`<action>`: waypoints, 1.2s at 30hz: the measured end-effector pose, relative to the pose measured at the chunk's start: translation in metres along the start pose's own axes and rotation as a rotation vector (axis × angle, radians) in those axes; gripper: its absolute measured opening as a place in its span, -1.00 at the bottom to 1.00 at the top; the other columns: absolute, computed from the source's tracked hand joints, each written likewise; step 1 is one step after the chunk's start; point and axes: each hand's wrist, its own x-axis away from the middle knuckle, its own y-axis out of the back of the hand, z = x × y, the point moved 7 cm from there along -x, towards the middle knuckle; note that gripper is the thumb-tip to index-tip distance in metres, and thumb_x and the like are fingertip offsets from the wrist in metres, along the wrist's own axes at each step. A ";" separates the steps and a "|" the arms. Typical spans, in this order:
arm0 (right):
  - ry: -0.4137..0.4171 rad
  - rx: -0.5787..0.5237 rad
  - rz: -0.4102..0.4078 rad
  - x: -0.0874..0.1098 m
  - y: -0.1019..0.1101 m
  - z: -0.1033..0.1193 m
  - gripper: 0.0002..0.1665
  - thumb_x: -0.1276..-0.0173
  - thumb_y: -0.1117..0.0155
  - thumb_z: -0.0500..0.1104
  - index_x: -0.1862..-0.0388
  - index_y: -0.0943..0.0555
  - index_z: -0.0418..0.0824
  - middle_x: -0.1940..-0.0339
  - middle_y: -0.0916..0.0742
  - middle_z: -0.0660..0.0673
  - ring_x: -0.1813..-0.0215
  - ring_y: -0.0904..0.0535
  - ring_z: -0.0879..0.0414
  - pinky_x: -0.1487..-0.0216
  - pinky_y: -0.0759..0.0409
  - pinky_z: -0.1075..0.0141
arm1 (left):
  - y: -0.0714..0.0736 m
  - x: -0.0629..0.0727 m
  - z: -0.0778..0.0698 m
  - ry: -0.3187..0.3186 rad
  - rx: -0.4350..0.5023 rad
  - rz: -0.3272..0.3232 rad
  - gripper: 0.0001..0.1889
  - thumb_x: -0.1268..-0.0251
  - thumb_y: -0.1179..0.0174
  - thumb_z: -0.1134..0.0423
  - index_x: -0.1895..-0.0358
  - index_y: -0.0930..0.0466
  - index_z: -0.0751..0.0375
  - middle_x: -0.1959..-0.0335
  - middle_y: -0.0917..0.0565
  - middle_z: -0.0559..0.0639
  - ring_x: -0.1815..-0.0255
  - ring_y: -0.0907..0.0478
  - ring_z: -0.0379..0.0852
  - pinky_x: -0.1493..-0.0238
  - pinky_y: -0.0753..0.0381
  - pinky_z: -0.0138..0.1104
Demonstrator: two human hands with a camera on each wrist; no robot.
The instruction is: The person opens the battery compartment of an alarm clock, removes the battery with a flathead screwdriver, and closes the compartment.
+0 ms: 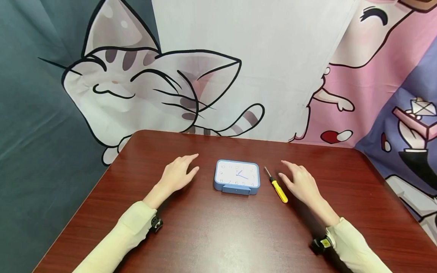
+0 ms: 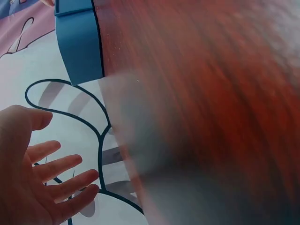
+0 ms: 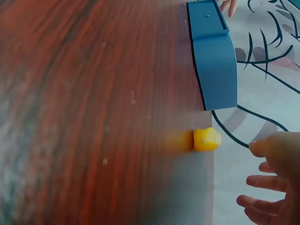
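A blue alarm clock (image 1: 237,176) with a white face lies face up between my hands in the head view. To its right is a screwdriver (image 1: 276,185) with a yellow handle, its metal shaft pointing away from me. My left hand (image 1: 178,173) is apart from the clock on its left, fingers relaxed and holding nothing. On the other side my right hand (image 1: 300,182) is beside the screwdriver without gripping it, fingers loosely extended. In the right wrist view the screwdriver's handle end (image 3: 206,139) and the clock's side (image 3: 215,70) show near that hand.
The objects stand on a reddish-brown wooden table (image 1: 205,227) with rounded far corners. Behind its far edge hangs a cloth backdrop (image 1: 283,68) printed with cartoon animals. Dark wrist cameras (image 1: 156,223) are strapped beneath both cream sleeves.
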 end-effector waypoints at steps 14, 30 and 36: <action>-0.036 -0.033 0.026 -0.005 -0.007 0.012 -0.48 -0.25 -0.35 -0.12 -0.17 -0.55 -0.24 0.00 -0.71 -0.29 0.12 -0.58 -0.17 0.13 -0.63 -0.09 | -0.006 -0.008 -0.008 -0.001 0.021 -0.011 -0.55 -0.33 -0.15 0.13 -0.27 -0.47 0.07 -0.17 -0.60 0.10 -0.12 -0.57 0.11 0.08 -0.67 0.04; -0.016 -0.040 0.030 -0.015 -0.019 0.032 -0.53 -0.26 -0.34 -0.06 -0.13 -0.59 -0.20 0.05 -0.74 -0.20 0.10 -0.59 -0.11 0.19 -0.63 -0.02 | -0.010 -0.012 -0.018 -0.001 0.092 -0.013 -0.58 -0.32 -0.16 0.17 -0.24 -0.50 0.07 -0.15 -0.62 0.09 -0.06 -0.60 0.10 0.10 -0.68 0.03; -0.052 -0.061 0.037 -0.020 -0.022 0.039 -0.55 -0.29 -0.31 -0.07 -0.12 -0.60 -0.20 0.05 -0.74 -0.21 0.09 -0.59 -0.12 0.18 -0.62 -0.03 | -0.015 -0.016 -0.024 0.003 0.102 -0.002 -0.59 -0.33 -0.15 0.17 -0.24 -0.50 0.06 -0.15 -0.62 0.08 -0.07 -0.60 0.09 0.09 -0.68 0.02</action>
